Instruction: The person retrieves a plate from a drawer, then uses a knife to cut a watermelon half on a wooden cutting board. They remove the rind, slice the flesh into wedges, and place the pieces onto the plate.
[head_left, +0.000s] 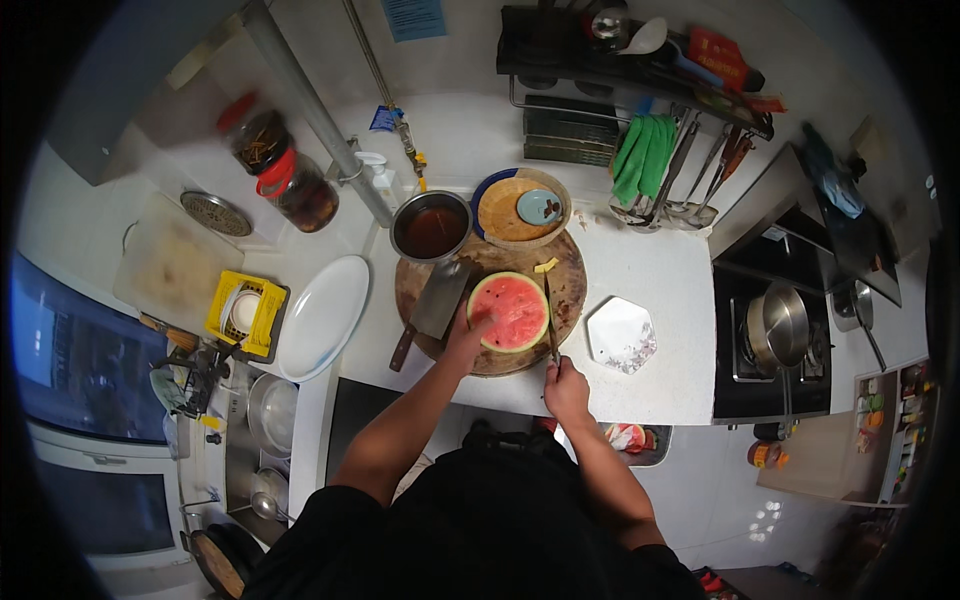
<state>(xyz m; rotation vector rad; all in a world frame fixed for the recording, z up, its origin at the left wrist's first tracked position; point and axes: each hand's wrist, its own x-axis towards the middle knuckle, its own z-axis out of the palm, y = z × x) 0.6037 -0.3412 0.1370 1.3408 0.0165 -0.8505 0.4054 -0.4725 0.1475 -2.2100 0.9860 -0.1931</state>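
Cut face up, a watermelon half (511, 304) rests on the round wooden chopping board (480, 365). My left hand (466, 339) grips its lower left side, the thumb over the red flesh and the other fingers mostly hidden. In my right hand (567, 388) is the handle of a narrow knife (551, 311). Its blade points away from me along the melon's right rim; whether it touches the rind I cannot tell. A cleaver (436, 300) with a wooden handle lies left of the melon, partly off the board. Small yellow pieces (547, 265) lie near the knife tip.
Behind the board stand a metal bowl of dark liquid (431, 229) and a woven basket (495, 202) holding a small blue dish (538, 207). A hexagonal plate (621, 334) lies to the right, a white oval platter (325, 319) to the left. Further right, a pot (777, 324) sits on the stove.
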